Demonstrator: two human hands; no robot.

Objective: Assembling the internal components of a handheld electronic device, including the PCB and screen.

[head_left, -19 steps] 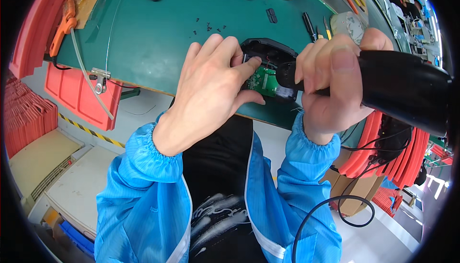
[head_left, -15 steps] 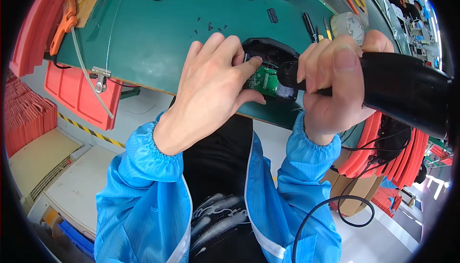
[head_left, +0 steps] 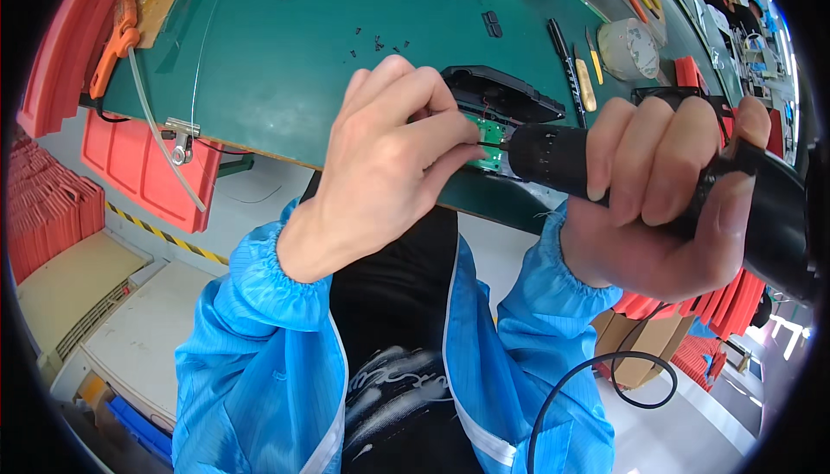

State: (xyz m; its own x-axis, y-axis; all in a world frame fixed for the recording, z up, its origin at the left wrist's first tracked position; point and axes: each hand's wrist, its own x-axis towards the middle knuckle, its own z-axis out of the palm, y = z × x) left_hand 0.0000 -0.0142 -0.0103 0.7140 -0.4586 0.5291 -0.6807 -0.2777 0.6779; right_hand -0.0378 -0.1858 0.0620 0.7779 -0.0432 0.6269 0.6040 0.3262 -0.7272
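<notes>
A black electric screwdriver (head_left: 549, 156) lies across my right hand (head_left: 666, 197), whose fingers are wrapped round its body. Its nose points left, and a thin bit reaches over a green circuit board (head_left: 490, 131). At the bit's tip, the thumb and forefinger of my left hand (head_left: 385, 150) are pinched together above the board. Whatever they pinch is too small or hidden to name. The board sits by an opened black plastic housing (head_left: 510, 95) near the bench's front edge; my left hand and the screwdriver cover much of it.
Several tiny dark screws (head_left: 378, 44) lie scattered on the green bench (head_left: 277, 68). Beyond are a small black part (head_left: 492, 24), a marker pen (head_left: 566, 63), a yellow-handled blade (head_left: 593, 55) and a tape roll (head_left: 627, 49). An orange glue gun (head_left: 121, 46) stands left.
The screwdriver's nose has drawn back to the right, and its thin bit now shows. My left thumb and forefinger have closed into a pinch at the bit. The housing appears slightly shifted.
</notes>
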